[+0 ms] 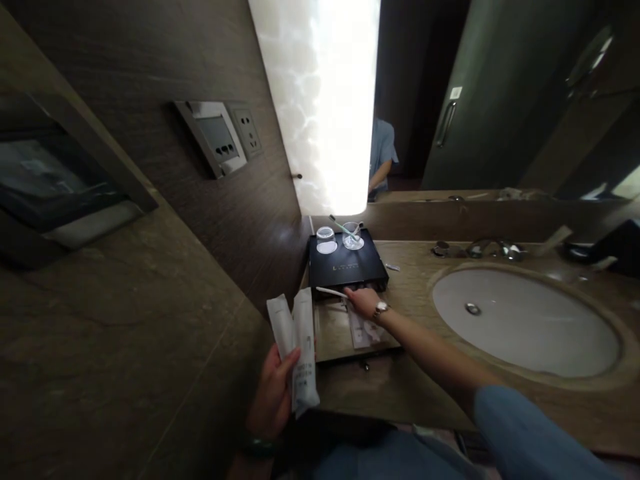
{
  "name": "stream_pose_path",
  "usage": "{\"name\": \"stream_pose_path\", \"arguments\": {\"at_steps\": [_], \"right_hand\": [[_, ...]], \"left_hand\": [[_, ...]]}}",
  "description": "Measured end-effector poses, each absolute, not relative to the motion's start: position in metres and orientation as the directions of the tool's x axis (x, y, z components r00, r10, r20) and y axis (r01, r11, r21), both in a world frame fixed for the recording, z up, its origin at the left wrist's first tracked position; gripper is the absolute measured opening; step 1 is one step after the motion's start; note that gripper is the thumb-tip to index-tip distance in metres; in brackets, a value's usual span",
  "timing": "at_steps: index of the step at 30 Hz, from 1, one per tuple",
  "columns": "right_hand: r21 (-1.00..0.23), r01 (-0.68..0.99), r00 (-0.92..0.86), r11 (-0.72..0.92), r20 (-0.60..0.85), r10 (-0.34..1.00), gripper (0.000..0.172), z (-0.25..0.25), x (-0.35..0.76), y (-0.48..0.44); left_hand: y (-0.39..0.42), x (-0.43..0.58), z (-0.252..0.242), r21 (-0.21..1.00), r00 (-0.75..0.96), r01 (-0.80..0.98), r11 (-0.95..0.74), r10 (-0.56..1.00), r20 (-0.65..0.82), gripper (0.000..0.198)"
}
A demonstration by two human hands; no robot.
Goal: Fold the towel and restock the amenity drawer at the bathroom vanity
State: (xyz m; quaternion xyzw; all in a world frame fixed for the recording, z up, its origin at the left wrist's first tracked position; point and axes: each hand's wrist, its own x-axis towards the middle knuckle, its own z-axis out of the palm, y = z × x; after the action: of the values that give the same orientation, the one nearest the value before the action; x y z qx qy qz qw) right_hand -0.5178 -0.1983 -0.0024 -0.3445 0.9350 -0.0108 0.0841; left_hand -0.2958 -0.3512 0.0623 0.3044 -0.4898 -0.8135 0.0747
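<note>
My left hand (273, 390) is closed around two long white paper packets (306, 360), fanned apart at the top. The front one carries dark print that seems to read "tooth brush". My right hand (364, 302), a watch on its wrist, reaches forward to the front of a black box (345, 267) with drawer-like compartments. A thin white stick (330, 292) sticks out leftward from its fingertips, which look closed on the end. What kind of stick it is cannot be made out. Below that hand lies a clear flat packet (364, 333) on the counter.
On the box stand an upturned glass (325, 240) and a glass with toothbrushes (353, 237). A small white item (393, 267) lies beside the box. To the right is a sink (525, 320) with a tap (493, 249). Walls with a socket panel (220, 139) close off the left.
</note>
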Motion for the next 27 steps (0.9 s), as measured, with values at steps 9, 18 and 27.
{"name": "stream_pose_path", "arguments": {"at_steps": [9,18,27], "right_hand": [[-0.136,-0.711,-0.653,0.690,-0.239,-0.719,0.031,-0.017,-0.534,-0.226],[-0.361,-0.590,-0.719,0.722,-0.172,-0.673,0.021,-0.017,-0.528,-0.219],[-0.836,-0.219,-0.815,0.503,-0.126,-0.565,0.012,0.021,-0.488,-0.115]], "left_hand": [[-0.348,-0.242,0.049,0.821,-0.745,-0.209,-0.531,-0.458,-0.485,0.060],[-0.337,-0.304,0.018,0.899,-0.877,-0.258,-0.353,-0.305,-0.371,0.072],[-0.327,-0.409,-0.016,0.955,-0.867,-0.298,-0.007,-0.417,-0.273,0.065]]}}
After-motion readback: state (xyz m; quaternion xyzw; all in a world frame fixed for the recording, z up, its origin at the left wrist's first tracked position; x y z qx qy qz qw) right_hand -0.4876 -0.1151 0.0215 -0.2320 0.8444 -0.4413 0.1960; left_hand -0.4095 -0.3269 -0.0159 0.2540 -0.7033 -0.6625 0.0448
